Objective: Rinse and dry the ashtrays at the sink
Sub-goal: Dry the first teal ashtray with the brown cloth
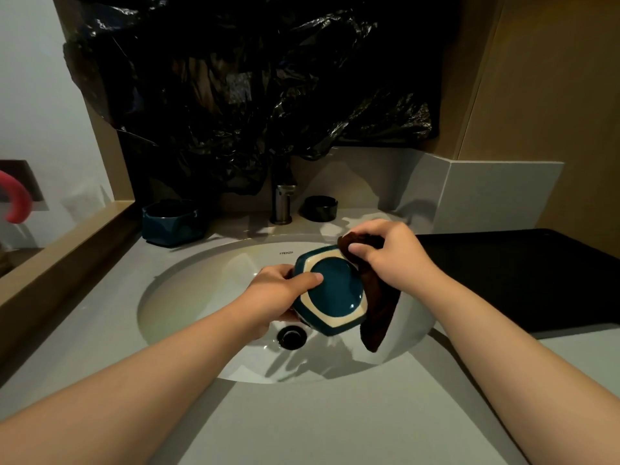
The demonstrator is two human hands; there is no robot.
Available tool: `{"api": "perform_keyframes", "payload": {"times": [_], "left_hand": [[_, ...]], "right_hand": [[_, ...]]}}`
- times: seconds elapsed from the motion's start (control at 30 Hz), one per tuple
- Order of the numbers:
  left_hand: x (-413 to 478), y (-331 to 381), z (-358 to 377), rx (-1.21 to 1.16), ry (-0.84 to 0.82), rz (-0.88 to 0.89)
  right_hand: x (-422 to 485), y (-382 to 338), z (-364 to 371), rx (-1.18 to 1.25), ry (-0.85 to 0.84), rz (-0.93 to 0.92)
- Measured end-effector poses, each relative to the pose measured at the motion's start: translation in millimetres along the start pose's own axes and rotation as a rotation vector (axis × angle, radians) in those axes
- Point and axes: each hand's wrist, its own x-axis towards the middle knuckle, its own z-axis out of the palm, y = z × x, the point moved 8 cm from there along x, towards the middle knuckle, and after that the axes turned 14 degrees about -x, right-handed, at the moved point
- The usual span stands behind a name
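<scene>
left hand (278,290): grip closed round the near left side of the teal ashtray (330,292), thumb laid flat on its underside. the ashtray is held in the air over the sink (188,297), just above and right of the drain (291,336), tipped so its base faces up and toward the person. probably so drips fall into the basin and the base can be wiped.

right hand (385,253): grip pinched on a bunched brown cloth (379,313), pressed at the ashtray's far right edge. the loose tail hangs down the right side toward the basin and may pick up water there.

drying step, by my guess. no water seen at the tap (283,203).

around: second teal ashtray (171,223) on the surface (302,424), far left of the tap. black ashtray (320,208) just right of the tap. cannot tell if either is done. black plastic sheet (235,95) hangs behind, its lower edge crowding the tap top. dark mat (520,280) lies right of the sink.
</scene>
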Motion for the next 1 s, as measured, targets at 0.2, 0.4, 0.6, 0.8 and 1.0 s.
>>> {"api": "perform_keyframes", "payload": {"times": [0.2,0.4,0.6,0.8,1.0], "left_hand": [[2,0,-15,-0.389,0.121,-0.059],[6,-4,-22,-0.508,0.184,-0.071],[7,-7,-24,-0.597,0.182,-0.083],[4,-10,-21,-0.56,0.204,-0.113],[4,-12,-16,-0.496,0.195,-0.098]], "right_hand": [[-3,7,-7,0.047,0.034,-0.001],[-19,-24,5,-0.104,0.102,-0.206],[-39,-64,28,-0.341,0.176,-0.534],[-24,-32,8,-0.287,0.269,-0.296],[-50,-76,41,-0.474,0.224,-0.698]]}}
